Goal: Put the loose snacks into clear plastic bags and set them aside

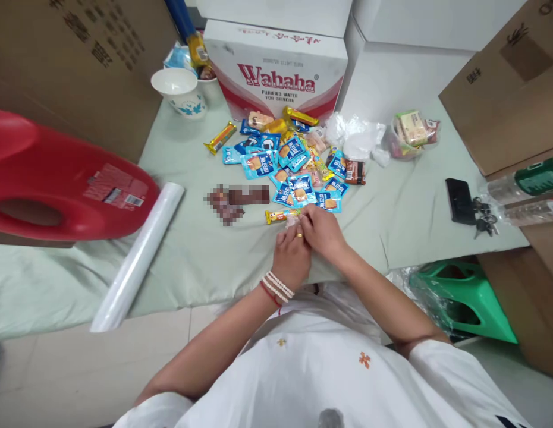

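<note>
My left hand (291, 255) and my right hand (321, 232) meet at the near edge of a pale green table (205, 261), fingers pinched together on a small clear-wrapped snack (292, 221) between them. A yellow snack stick (276, 216) lies just left of the fingertips. Beyond the hands spreads a pile of blue snack packets (294, 172) mixed with yellow and brown bars. A bead bracelet circles my left wrist.
A Wahaha water carton (276, 74) stands behind the pile. A red jug (57, 178) and a plastic roll (138, 255) lie left. A paper cup (181, 92), a bag of snacks (410, 134), a phone (459, 201), keys, bottles (526, 181) and a green stool (464, 297) are around.
</note>
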`<state>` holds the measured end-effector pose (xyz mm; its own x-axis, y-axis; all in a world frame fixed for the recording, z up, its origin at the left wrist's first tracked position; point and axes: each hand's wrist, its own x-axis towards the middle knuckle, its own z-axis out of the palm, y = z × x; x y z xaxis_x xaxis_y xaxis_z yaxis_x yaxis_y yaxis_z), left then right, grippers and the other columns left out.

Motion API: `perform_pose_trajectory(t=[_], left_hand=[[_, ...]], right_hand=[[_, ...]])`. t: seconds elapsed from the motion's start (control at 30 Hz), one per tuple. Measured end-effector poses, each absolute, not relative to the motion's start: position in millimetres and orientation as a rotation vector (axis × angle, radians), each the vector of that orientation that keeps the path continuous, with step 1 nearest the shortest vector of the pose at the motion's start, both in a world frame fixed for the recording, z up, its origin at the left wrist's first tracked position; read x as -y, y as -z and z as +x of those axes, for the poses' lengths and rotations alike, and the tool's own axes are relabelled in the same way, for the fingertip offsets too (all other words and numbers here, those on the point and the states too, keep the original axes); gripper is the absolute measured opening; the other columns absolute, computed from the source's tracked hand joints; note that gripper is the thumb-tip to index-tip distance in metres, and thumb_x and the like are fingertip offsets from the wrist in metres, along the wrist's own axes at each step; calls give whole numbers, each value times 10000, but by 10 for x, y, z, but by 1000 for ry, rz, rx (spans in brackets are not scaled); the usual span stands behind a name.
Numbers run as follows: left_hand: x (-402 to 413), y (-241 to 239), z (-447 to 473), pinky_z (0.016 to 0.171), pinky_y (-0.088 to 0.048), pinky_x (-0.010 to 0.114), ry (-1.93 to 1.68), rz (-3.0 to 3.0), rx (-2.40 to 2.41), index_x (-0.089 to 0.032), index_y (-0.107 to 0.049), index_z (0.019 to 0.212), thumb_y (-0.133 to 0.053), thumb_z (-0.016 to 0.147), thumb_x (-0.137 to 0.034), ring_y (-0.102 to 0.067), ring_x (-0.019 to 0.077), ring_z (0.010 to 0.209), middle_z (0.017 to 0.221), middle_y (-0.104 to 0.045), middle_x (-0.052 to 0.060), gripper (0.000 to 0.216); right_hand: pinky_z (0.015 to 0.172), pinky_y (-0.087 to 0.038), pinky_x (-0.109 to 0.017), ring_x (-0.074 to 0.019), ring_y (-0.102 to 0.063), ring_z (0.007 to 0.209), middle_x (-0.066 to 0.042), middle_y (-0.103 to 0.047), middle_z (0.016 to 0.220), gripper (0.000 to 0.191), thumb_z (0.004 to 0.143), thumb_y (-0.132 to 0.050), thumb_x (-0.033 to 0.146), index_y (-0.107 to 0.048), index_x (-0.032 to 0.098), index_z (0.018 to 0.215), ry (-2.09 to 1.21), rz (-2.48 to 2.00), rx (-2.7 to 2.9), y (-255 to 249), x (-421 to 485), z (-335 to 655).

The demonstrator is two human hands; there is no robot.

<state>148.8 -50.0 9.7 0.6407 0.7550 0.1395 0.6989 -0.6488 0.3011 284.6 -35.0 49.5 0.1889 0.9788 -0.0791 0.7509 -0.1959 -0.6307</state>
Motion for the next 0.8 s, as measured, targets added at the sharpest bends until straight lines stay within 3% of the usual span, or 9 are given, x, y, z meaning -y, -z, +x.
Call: perform_pose_trajectory(t=[0.1, 0.2, 0.33, 0.37, 0.47, 0.53, 0.6, 0.7, 0.8], left_hand=[[362, -110, 1250, 976, -482, 488, -541, 2409, -1055, -129, -684, 1276, -552, 810, -108, -601, 337, 1236, 1322, -683, 182, 484], [181, -93, 923, 905, -536, 384, -858, 1968, -1064, -204, -696, 1217, -516, 710, -72, -673, 233, 1057, 1232, -715, 84, 554], [55, -35, 687, 764, -516, 300, -1058, 1645, -1276, -205, -722, 960, -498, 659, -65, -646, 170, 827, 906, -687, 15, 401], [54, -26, 682, 755, -510, 295, -1033, 1642, -1277, -204, -719, 923, -500, 653, -68, -635, 166, 810, 871, -675, 8, 373], [91, -37, 741, 776, -516, 299, -952, 1647, -1244, -202, -713, 914, -508, 686, -84, -627, 163, 817, 884, -670, 10, 329], [121, -77, 798, 817, -530, 316, -959, 1613, -1247, -203, -701, 978, -530, 755, -124, -637, 174, 878, 958, -671, 28, 292], [140, -132, 862, 882, -542, 344, -969, 1537, -1225, -214, -665, 1140, -586, 828, -217, -647, 204, 1029, 1143, -663, 69, 322], [155, -202, 993, 943, -549, 367, -835, 1376, -999, -231, -543, 1366, -701, 845, -411, -614, 253, 1228, 1390, -595, 124, 573], [172, -208, 1174, 927, -556, 371, -664, 1243, -767, -185, -574, 1302, -677, 878, -538, -654, 254, 1138, 1277, -676, 123, 562]], right_hand=[[779, -433, -305, -218, -632, 909, -68, -689, 936, 206, 1037, -438, 195, -630, 194, 963, -673, -1997, 1785, -414, 294, 2728], [867, -467, -330, -241, -604, 1026, -118, -640, 1101, 190, 1040, -480, 238, -633, 169, 1129, -597, -1930, 1974, -351, 456, 2692], [926, -493, -427, -323, -550, 1094, -187, -572, 1236, 653, 875, -775, 428, -512, 114, 1383, -392, -1989, 2172, -296, 677, 2527], [927, -492, -443, -335, -545, 1096, -191, -578, 1223, 670, 862, -790, 410, -507, 112, 1392, -350, -2036, 2186, -284, 691, 2480], [898, -494, -421, -320, -571, 1059, -168, -615, 1157, 395, 942, -654, 238, -584, 166, 1324, -353, -2143, 2137, -290, 654, 2449], [871, -499, -389, -299, -598, 1042, -151, -635, 1172, 327, 967, -555, 191, -631, 212, 1284, -432, -2106, 2032, -351, 619, 2559], [867, -508, -374, -283, -617, 1045, -130, -660, 1181, 299, 987, -519, 247, -671, 233, 1244, -549, -1960, 1867, -445, 610, 2750], [825, -526, -351, -245, -643, 935, -70, -709, 997, 294, 1008, -533, 427, -733, 223, 1075, -932, -1671, 1586, -550, 627, 3022], [706, -535, -315, -199, -640, 773, -22, -707, 899, 411, 971, -575, 575, -712, 221, 1130, -1302, -1494, 1224, -502, 665, 3089]])
